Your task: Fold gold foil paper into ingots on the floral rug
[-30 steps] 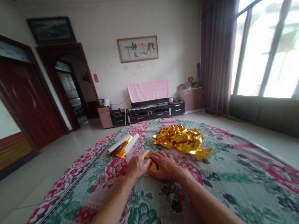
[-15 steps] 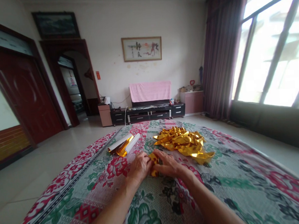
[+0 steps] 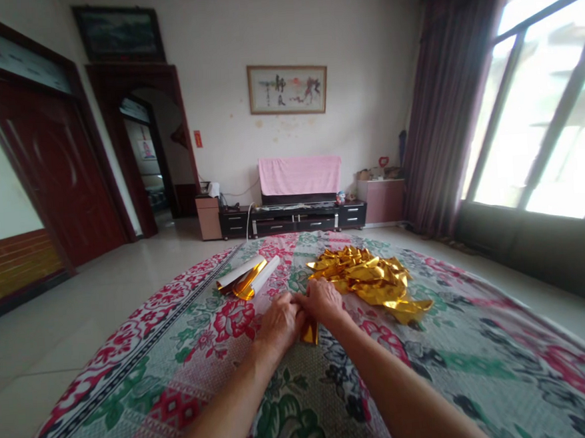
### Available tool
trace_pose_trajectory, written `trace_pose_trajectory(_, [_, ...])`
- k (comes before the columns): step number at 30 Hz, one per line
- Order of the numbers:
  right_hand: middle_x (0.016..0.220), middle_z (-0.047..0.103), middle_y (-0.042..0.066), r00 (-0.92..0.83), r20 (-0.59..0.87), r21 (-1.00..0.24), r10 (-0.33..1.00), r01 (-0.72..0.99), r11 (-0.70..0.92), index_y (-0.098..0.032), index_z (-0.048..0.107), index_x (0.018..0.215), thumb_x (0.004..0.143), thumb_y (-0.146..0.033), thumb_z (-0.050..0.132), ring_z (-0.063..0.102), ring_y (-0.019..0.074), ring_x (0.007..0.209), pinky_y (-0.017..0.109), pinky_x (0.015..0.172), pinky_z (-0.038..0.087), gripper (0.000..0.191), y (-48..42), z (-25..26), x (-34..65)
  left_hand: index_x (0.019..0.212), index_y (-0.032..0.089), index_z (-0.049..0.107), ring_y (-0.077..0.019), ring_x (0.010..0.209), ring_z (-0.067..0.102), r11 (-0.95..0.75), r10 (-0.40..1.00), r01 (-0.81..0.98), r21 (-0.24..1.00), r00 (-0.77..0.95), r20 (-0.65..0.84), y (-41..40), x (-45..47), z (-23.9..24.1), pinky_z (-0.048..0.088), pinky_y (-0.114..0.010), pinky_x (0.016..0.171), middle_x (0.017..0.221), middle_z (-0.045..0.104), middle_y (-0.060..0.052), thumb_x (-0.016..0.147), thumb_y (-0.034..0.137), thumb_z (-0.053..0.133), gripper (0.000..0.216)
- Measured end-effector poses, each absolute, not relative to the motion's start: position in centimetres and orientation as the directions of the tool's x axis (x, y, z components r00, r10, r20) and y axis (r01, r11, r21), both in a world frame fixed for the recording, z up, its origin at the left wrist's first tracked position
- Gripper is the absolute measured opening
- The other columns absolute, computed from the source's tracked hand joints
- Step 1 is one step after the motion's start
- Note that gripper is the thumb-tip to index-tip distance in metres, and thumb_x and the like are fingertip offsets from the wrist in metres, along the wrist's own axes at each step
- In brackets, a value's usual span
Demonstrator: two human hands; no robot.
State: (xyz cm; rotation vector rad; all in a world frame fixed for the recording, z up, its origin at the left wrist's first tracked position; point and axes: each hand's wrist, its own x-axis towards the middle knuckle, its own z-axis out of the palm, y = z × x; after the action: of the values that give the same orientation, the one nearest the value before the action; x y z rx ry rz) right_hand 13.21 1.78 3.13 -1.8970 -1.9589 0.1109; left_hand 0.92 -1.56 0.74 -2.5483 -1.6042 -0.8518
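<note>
Both my hands meet over a small piece of gold foil paper [image 3: 310,332] on the floral cloth [image 3: 433,369]. My left hand [image 3: 280,323] is closed, its fingers pinching the top of the piece. My right hand [image 3: 323,301] is also closed on it, fingertips touching those of the left. Only the lower corner of the gold piece shows below the hands. Just beyond my right hand lies a heap of folded gold foil pieces [image 3: 369,280]. To the upper left of my left hand lies a roll of gold foil sheets with white backs [image 3: 247,279].
The cloth covers a wide surface in a living room. A dark TV cabinet [image 3: 292,219] with a pink cloth over the screen stands at the far wall. A dark red door [image 3: 54,175] is at the left, a large window with a curtain [image 3: 444,101] at the right.
My hands went from pressing the gold piece flat on the cloth to pinching it together and lifting its upper end. The view has shifted slightly to the left.
</note>
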Motion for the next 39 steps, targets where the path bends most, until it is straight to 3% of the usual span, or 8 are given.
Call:
trace_pose_trajectory(6, [0.098, 0.063, 0.013, 0.010, 0.264, -0.324, 0.965, 0.943, 0.078, -0.016, 0.066, 0.088, 0.075, -0.043, 0.051, 0.058, 0.0232, 0.091, 0.029, 0.073, 0.042, 0.033, 2.4, 2.4, 13.4, 0.080, 0.019, 0.067, -0.0161, 0.089, 0.052, -0.459, 0.837, 0.849, 0.261, 0.316, 0.446, -1.5, 1.0, 0.5, 0.042, -0.027, 0.084, 0.086, 0.056, -0.005, 0.086, 0.033, 0.044, 0.028])
trace_pose_trajectory(15, [0.097, 0.066, 0.013, 0.051, 0.184, -0.311, 0.982, 0.950, 0.009, -0.018, 0.067, 0.091, 0.078, -0.035, 0.048, 0.062, 0.0232, 0.089, 0.029, 0.068, 0.044, 0.029, 3.4, 2.6, 13.0, 0.071, 0.017, 0.066, -0.0162, 0.085, 0.052, -0.476, 0.812, 0.855, 0.207, 0.336, 0.477, -1.3, 1.0, 0.1, 0.042, -0.028, 0.082, 0.083, 0.056, -0.006, 0.087, 0.035, 0.042, 0.034])
trace_pose_trajectory(20, [0.091, 0.066, 0.015, 0.012, 0.224, -0.306, 0.975, 0.950, 0.059, -0.016, 0.065, 0.094, 0.087, -0.026, 0.035, 0.063, 0.0228, 0.085, 0.029, 0.068, 0.043, 0.032, 2.8, 3.2, 13.6, 0.076, 0.017, 0.067, -0.0170, 0.087, 0.051, -0.475, 0.825, 0.845, 0.245, 0.331, 0.458, -1.5, 0.9, 0.4, 0.041, -0.028, 0.082, 0.085, 0.056, -0.006, 0.087, 0.033, 0.042, 0.032])
trace_pose_trajectory(24, [0.097, 0.063, 0.011, -0.089, 0.350, -0.328, 0.932, 0.921, 0.211, -0.019, 0.059, 0.103, 0.082, -0.014, 0.039, 0.061, 0.0202, 0.084, 0.027, 0.068, 0.042, 0.030, 1.6, 3.5, 14.8, 0.077, 0.016, 0.068, -0.0179, 0.088, 0.051, -0.466, 0.836, 0.843, 0.268, 0.319, 0.447, -1.7, 0.9, 0.7, 0.041, -0.029, 0.082, 0.085, 0.057, -0.007, 0.086, 0.032, 0.043, 0.031])
trace_pose_trajectory(28, [0.095, 0.063, 0.007, -0.371, 0.480, -0.336, 0.795, 0.759, 0.557, -0.019, 0.060, 0.096, 0.079, -0.008, 0.037, 0.057, 0.0161, 0.090, 0.023, 0.078, 0.040, 0.031, 0.3, 2.5, 15.6, 0.076, 0.016, 0.067, -0.0174, 0.088, 0.052, -0.456, 0.838, 0.845, 0.281, 0.301, 0.454, -1.9, 1.1, 0.7, 0.041, -0.028, 0.083, 0.083, 0.058, -0.007, 0.086, 0.028, 0.042, 0.029])
trace_pose_trajectory(34, [0.091, 0.064, 0.003, -0.436, 0.476, -0.397, 0.764, 0.668, 0.629, -0.019, 0.059, 0.093, 0.079, -0.010, 0.038, 0.056, 0.0151, 0.088, 0.024, 0.081, 0.039, 0.027, -0.5, 0.6, 15.5, 0.081, 0.016, 0.067, -0.0164, 0.084, 0.056, -0.515, 0.815, 0.800, 0.308, 0.345, 0.465, -1.4, 0.4, 0.7, 0.044, -0.028, 0.080, 0.083, 0.061, -0.007, 0.083, 0.022, 0.043, 0.025])
trace_pose_trajectory(39, [0.091, 0.063, 0.005, -0.489, 0.480, -0.354, 0.728, 0.651, 0.671, -0.018, 0.059, 0.092, 0.077, -0.012, 0.043, 0.055, 0.0158, 0.088, 0.027, 0.083, 0.038, 0.023, -1.0, 0.9, 15.6, 0.086, 0.018, 0.069, -0.0136, 0.088, 0.058, -0.622, 0.781, 0.652, 0.433, 0.480, 0.400, -0.1, -1.9, 1.1, 0.044, -0.025, 0.083, 0.092, 0.066, -0.003, 0.074, 0.011, 0.041, 0.031])
